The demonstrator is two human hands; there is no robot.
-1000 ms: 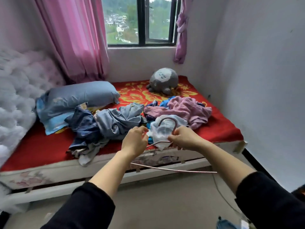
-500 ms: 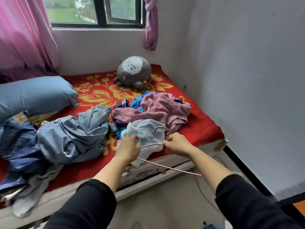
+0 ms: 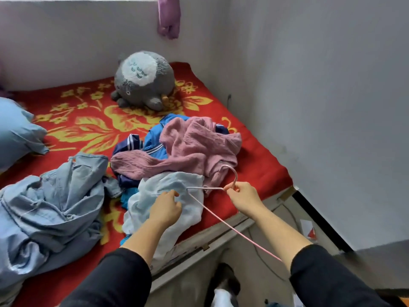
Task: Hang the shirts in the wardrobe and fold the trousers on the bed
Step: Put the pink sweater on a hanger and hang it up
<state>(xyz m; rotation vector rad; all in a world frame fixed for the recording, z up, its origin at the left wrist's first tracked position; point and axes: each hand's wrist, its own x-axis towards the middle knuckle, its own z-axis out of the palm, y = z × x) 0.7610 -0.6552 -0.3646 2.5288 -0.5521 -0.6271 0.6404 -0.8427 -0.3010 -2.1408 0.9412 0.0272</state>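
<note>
A thin pink wire hanger (image 3: 222,220) slants over the bed's front edge, and my right hand (image 3: 242,197) grips it just below the hook. My left hand (image 3: 166,209) lies with loosely curled fingers on a crumpled pale blue shirt (image 3: 163,187), just left of the hanger's corner and apart from it. Behind the shirt are a pink garment (image 3: 197,147) and a blue striped garment (image 3: 155,141). At the left lies a heap of light blue denim clothes (image 3: 55,202). All of them are on the bed (image 3: 256,165), which has a red flowered cover.
A grey plush toy (image 3: 143,80) sits at the back of the bed by the wall. A blue pillow (image 3: 15,131) lies at the left edge. The grey wall (image 3: 321,107) runs close along the right. Below me are the floor, a cable (image 3: 261,260) and a foot (image 3: 223,289).
The view has swung right and down, closer to the clothes. My left hand has let go of the hanger and dropped onto the pale shirt. My right hand still holds the hanger.
</note>
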